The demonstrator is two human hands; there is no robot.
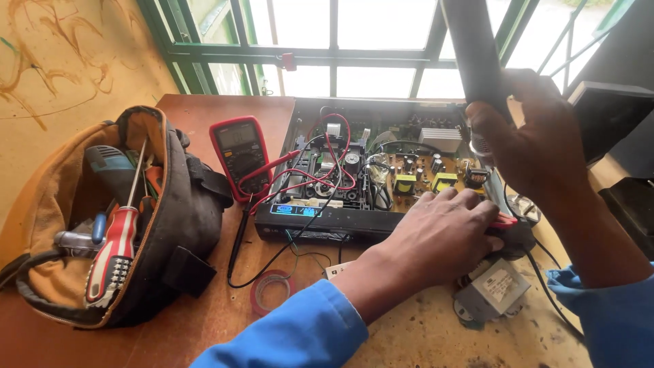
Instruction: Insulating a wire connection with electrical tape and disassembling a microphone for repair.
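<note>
Now my left hand lies fingers-down on the front right corner of the opened player, pinching a red-handled tool. My right hand is closed around a grey cylinder above the circuit board. A multimeter and tool bag sit to the left.

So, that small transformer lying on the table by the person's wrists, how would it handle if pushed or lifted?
The transformer looks like a blocky metal core, so probably heavy for its size and stiff. It lies flat, so unlikely to roll or tip. Its attached wires might drag or snag when moved.
</note>
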